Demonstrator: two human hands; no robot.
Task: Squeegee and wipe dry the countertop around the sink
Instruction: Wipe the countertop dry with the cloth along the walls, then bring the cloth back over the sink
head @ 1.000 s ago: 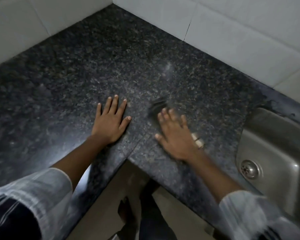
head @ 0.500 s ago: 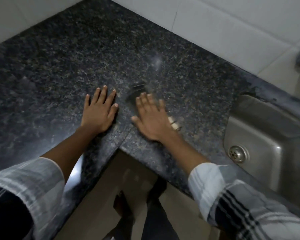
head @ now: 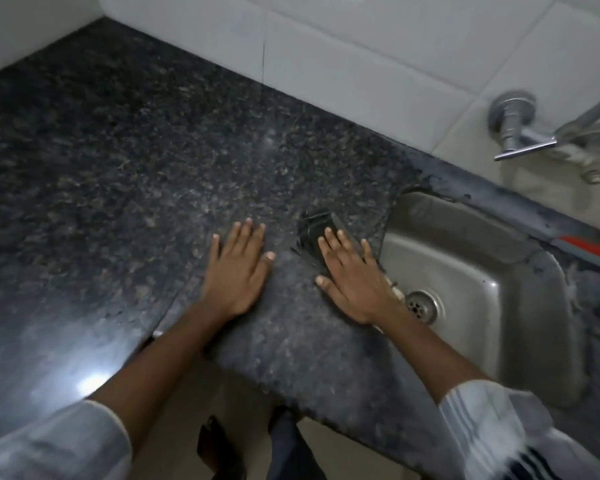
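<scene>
At the corner of a dark speckled counter (head: pixel 125 161), I see 2 bare hands pressed flat beside a steel sink (head: pixel 520 306). The left hand (head: pixel 238 268) lies palm down on the stone, its fingers straight and close together, thumb out to the side, holding nothing. The right hand (head: pixel 352 278) lies palm down too, fingers slightly fanned, covering a dark flat pad (head: pixel 314 225) that shows only past the fingertips; I cannot tell whether it is a cloth or a squeegee. The little-finger side of that hand sits just beside the sink's left rim, and something pale peeks out under it at the edge, too small to identify. The pad rests on the counter between the left hand and the sink, touching the right fingers. The 2 hands are near each other but apart. A drain (head: pixel 421 304) shows in the basin floor just right of the right wrist. Behind the counter runs a white tiled wall (head: pixel 343 57), with a metal tap (head: pixel 520 133) mounted on it above the sink's far side. A bright glare (head: pixel 90 386) lies on the stone by the left forearm. Both arms wear pale striped sleeves (head: pixel 492 431) pushed up the forearm. A seam runs in the stone below the left hand.
</scene>
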